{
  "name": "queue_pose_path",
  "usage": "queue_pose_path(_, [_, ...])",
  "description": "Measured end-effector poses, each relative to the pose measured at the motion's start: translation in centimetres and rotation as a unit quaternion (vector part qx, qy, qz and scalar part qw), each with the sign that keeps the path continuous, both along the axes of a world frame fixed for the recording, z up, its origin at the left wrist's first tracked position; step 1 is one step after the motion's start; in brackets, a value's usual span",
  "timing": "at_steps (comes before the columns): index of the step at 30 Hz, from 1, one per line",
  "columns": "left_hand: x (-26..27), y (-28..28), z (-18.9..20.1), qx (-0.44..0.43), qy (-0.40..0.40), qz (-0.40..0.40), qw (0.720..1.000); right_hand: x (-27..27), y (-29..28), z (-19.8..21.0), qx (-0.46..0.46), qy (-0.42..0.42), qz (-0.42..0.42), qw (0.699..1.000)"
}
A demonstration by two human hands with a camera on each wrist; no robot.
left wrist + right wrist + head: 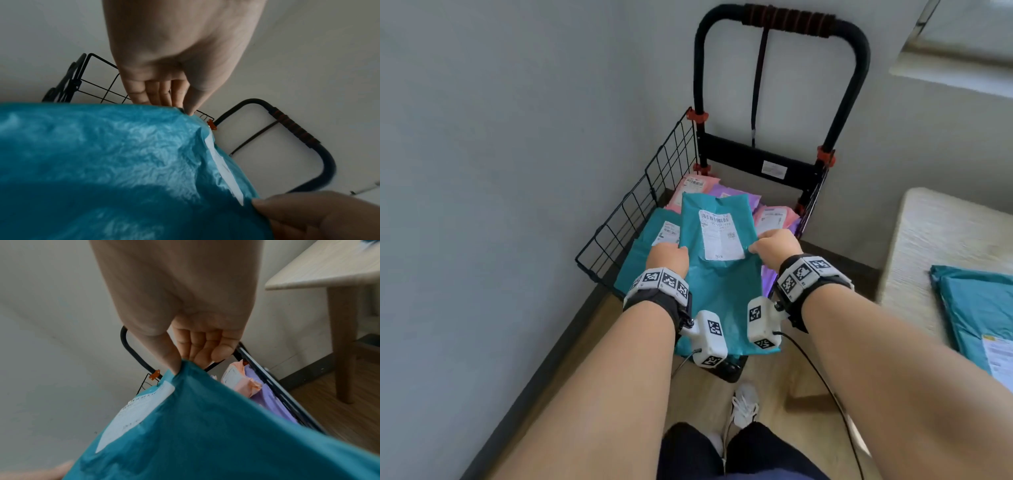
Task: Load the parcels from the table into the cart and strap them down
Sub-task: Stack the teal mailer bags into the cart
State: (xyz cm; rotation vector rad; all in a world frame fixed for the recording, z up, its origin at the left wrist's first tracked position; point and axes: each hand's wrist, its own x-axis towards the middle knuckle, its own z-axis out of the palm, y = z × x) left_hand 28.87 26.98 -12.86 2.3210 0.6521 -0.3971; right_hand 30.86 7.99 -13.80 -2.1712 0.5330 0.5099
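Teal parcel (717,274): pinched by its side edges between left hand (667,255) and right hand (777,245), held taut above the cart (640,202) so it lands flat on the parcels inside.

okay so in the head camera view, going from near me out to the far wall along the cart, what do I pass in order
Teal parcel held by the left hand and right hand → purple parcel lying in the cart → black crossbar with a white sticker → hanging black strap → cart handle.
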Motion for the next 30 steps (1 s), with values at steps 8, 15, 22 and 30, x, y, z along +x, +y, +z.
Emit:
queue_pose_path(8, [7.5, 2.7, -1.9, -0.04, 0.007, 0.016, 0.999, 6.9, 3.6, -3.1, -0.019, 0.032, 0.016, 0.999])
queue_pose_path(15, [15.8, 4.5, -5.8, -0.053, 0.053, -0.028, 0.997, 13.4, 5.6, -6.8, 0.051, 0.047, -0.06, 0.996])
queue_pose_path(22, [22.6, 7.0, -9.8, -0.006, 0.104, -0.089, 0.991, 19.0, 9.2, -12.5, 0.082, 0.073, -0.14, 0.984])
queue_pose_path(30, [26.4, 7.9, -14.8, 0.032, 0.131, -0.149, 0.98, 22.3, 12.3, -18.1, 0.116, 0.091, -0.209, 0.967])
